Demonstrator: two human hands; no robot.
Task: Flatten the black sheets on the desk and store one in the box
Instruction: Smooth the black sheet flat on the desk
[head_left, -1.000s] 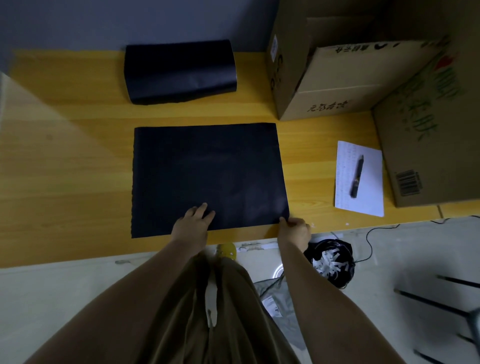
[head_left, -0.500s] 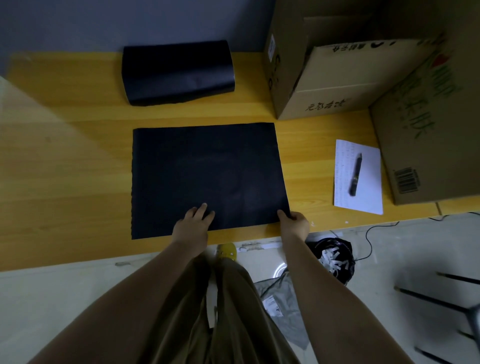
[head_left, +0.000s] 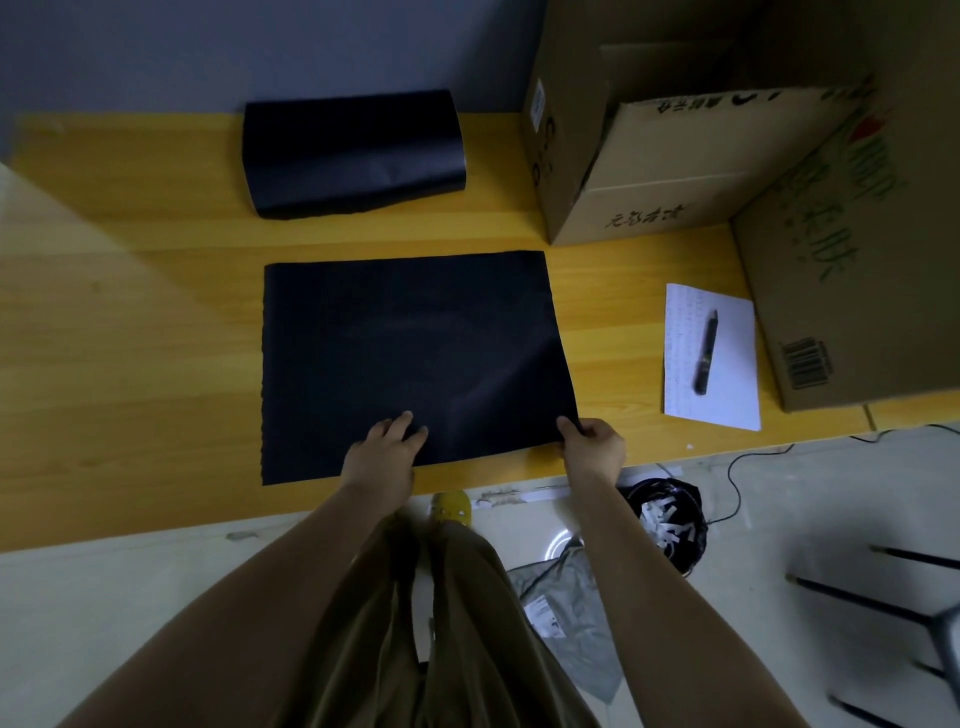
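Note:
A flat black sheet (head_left: 410, 358) lies spread on the yellow wooden desk (head_left: 135, 338). My left hand (head_left: 383, 451) rests on its near edge, fingers spread and pressing down. My right hand (head_left: 592, 446) pinches the sheet's near right corner, which is lifted slightly off the desk. A second black sheet (head_left: 353, 156), loosely folded over and bulging, sits at the back of the desk near the wall. An open cardboard box (head_left: 649, 171) stands at the back right, its flap raised.
A larger cardboard box (head_left: 852, 270) stands at the far right. A white paper (head_left: 727, 358) with a dark pen (head_left: 705, 351) lies beside it. Below the desk edge are a black bag of scraps (head_left: 667, 525), a cable and grey packaging on the floor.
My right hand has closed on the sheet's near right corner and raised it a little, making a ripple on that side. My left hand has stayed in place.

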